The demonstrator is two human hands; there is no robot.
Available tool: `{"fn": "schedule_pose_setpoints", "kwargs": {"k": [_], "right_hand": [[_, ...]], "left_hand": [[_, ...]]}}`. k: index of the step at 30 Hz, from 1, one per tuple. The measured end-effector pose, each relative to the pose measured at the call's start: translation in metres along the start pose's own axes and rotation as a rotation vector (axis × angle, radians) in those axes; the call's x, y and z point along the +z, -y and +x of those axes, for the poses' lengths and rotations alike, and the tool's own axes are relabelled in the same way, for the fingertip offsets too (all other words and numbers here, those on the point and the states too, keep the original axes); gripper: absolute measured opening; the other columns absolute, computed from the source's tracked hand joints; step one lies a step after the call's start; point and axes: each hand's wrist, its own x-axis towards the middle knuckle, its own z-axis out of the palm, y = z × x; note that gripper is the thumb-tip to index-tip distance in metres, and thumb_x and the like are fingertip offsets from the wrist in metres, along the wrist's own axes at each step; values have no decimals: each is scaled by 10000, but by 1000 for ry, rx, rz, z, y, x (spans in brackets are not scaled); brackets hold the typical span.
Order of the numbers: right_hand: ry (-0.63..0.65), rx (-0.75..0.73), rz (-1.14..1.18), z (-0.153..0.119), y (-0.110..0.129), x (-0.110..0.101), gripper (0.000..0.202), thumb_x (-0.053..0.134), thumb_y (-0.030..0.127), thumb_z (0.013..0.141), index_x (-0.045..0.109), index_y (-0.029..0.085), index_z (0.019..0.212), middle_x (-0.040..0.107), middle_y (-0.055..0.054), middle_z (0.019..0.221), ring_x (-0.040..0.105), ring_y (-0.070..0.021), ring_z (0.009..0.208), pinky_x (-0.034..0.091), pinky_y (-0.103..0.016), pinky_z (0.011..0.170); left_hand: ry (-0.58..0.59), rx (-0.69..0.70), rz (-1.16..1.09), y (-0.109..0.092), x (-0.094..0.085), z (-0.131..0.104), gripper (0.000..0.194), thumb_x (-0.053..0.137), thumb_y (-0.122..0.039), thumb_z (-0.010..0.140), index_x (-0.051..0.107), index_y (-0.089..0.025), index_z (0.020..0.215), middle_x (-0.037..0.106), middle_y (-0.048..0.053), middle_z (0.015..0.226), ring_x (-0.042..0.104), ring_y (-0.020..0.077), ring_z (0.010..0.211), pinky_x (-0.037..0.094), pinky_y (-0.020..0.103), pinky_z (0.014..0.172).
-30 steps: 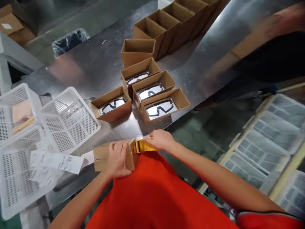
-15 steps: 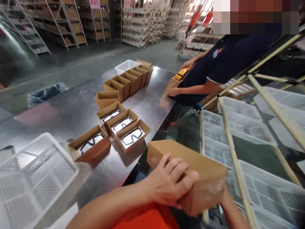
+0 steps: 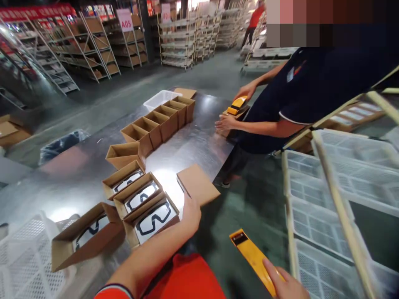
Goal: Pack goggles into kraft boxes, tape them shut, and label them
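Note:
My left hand [image 3: 190,214] is on the near side of a closed cardboard box [image 3: 199,185] at the table's right edge; its fingers are partly hidden against the box. Low on the right, my right hand [image 3: 288,285] grips a yellow tape dispenser [image 3: 251,255], held out over the floor. By my left forearm stand open cardboard boxes, the nearest [image 3: 129,234] showing a white pack with a black goggle outline [image 3: 154,218]. Another open box [image 3: 87,236] with a similar pack sits farther left.
A row of open boxes [image 3: 157,120] runs along the metal table [image 3: 187,143] to a white basket [image 3: 160,99]. Across it, a co-worker's hand [image 3: 229,123] steadies a box beside another yellow dispenser [image 3: 237,104]. White crates [image 3: 318,220] fill a rack at right.
The closed box has gone from in front of me to the table's edge, with my left hand on it. My right hand has left the box and now holds a tape dispenser.

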Motion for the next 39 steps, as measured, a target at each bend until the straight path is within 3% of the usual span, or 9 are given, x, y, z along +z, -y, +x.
{"fn": "schedule_pose_setpoints", "kwargs": {"k": [4, 6, 11, 16, 20, 24, 30, 36, 39], "right_hand": [[-15, 77, 86, 25, 52, -16, 454, 427, 677, 694, 617, 278, 590, 642, -75, 517, 648, -326, 561, 495, -406, 509], [-26, 28, 203, 31, 77, -22, 422, 472, 661, 699, 602, 261, 679, 640, -51, 546, 630, -284, 533, 486, -365, 483], [453, -264, 661, 34, 148, -4, 562, 730, 508, 566, 516, 223, 1000, 718, -92, 850, 686, -296, 779, 560, -380, 665], [730, -486, 552, 7, 211, 67, 529, 654, 491, 676, 444, 216, 1077, 687, -92, 967, 670, -268, 886, 543, -400, 781], [706, -621, 264, -43, 221, 126, 499, 650, 448, 675, 426, 218, 1057, 664, -73, 983, 653, -265, 903, 519, -386, 789], [648, -531, 217, -87, 206, 160, 523, 642, 467, 689, 365, 222, 1060, 649, -95, 994, 647, -278, 918, 513, -395, 790], [658, -432, 206, -118, 202, 181, 571, 699, 431, 607, 356, 244, 1022, 648, -91, 1012, 648, -296, 958, 516, -399, 792], [477, -482, -239, -141, 231, 191, 785, 772, 546, 533, 374, 152, 1083, 609, -209, 1094, 577, -420, 1100, 425, -478, 915], [465, -473, -244, -145, 231, 198, 813, 777, 556, 534, 364, 146, 1102, 602, -211, 1114, 581, -417, 1094, 429, -461, 905]], "left_hand": [[-132, -62, -97, 11, -33, -55, 569, 584, -377, 837, 492, -112, 1331, 581, 187, 1253, 500, 325, 1204, 261, 551, 1124], [-216, -333, -95, 33, -43, -97, 432, 535, -368, 864, 566, -137, 1228, 610, 173, 1181, 552, 312, 1113, 367, 539, 1041], [276, -543, -111, 76, -20, -190, 302, 399, -71, 843, 668, -177, 930, 708, 91, 903, 672, 255, 877, 508, 380, 791], [324, -582, -223, 62, 16, -272, 348, 409, -65, 835, 681, -232, 974, 730, 53, 870, 696, 240, 818, 530, 335, 717], [15, -558, -355, 53, 38, -370, 338, 504, -213, 849, 671, -316, 1124, 689, 75, 1126, 620, 284, 1081, 480, 463, 970], [-435, -961, -766, 77, 57, -436, 477, 390, -376, 917, 464, -287, 1380, 561, 111, 1322, 602, 275, 1104, 489, 486, 967], [-179, -857, -1435, 114, 97, -408, 887, 570, -379, 791, 70, -260, 1514, 610, 130, 1230, 643, 160, 665, 564, 354, 616], [-394, -1100, -709, 110, 115, -367, 1228, 784, -351, 598, -26, -100, 1486, 72, 327, 1535, 367, 448, 1327, 487, 531, 919], [-449, -964, -406, 116, 96, -376, 989, 723, -304, 697, 133, -71, 1456, 74, 311, 1546, 206, 442, 1408, 363, 584, 1046]]}}
